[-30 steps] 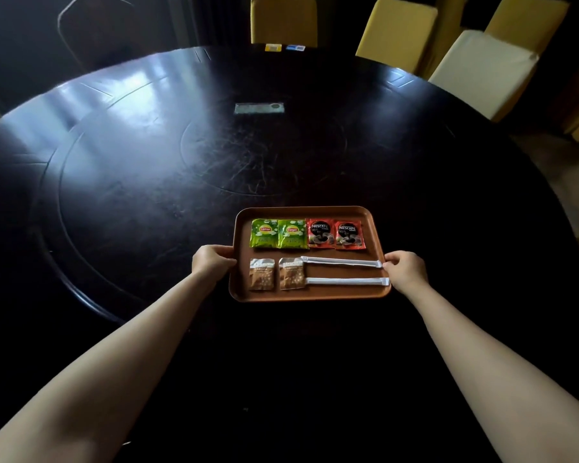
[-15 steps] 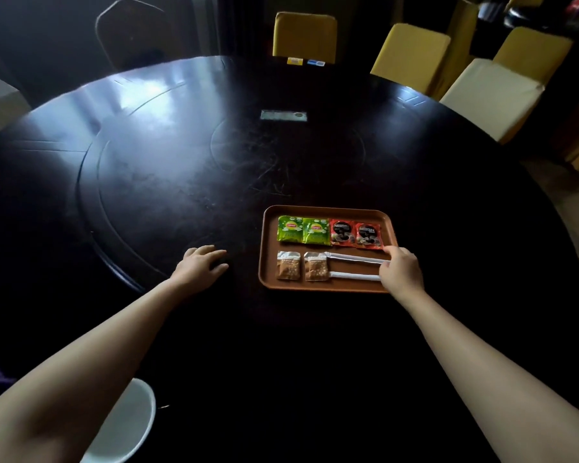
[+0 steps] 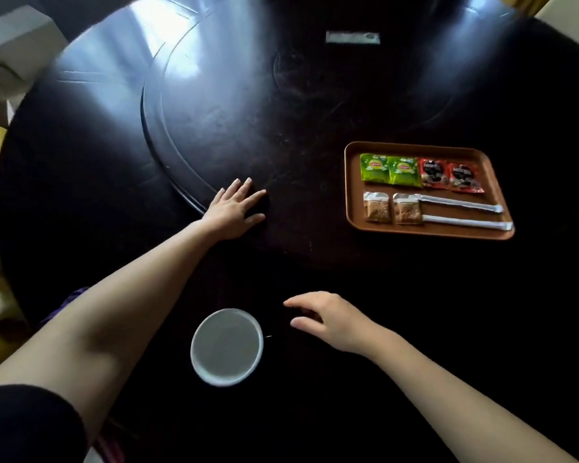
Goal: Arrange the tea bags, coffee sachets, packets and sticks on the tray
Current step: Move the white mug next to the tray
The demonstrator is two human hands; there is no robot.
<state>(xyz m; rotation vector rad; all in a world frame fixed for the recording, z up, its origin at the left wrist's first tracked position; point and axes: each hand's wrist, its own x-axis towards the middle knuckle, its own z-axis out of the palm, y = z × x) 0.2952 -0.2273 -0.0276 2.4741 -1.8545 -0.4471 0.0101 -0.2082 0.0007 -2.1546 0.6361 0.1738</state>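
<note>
A brown tray lies on the dark round table at the right. In its far row are two green tea bags and two red coffee sachets. Its near row holds two clear packets of brown granules and two white sticks. My left hand rests flat on the table, fingers spread, well left of the tray. My right hand hovers near the table's front edge, fingers loosely apart, holding nothing, just right of a white bowl.
A white empty bowl stands near the front edge between my arms. A small grey plate is set into the table's far middle. A raised turntable ring curves past my left hand. A pale box sits off the table at far left.
Both hands have left the tray. The left hand moved left onto the table. The right hand drew back from the tray's right edge toward the white bowl. The view swung left and down.
</note>
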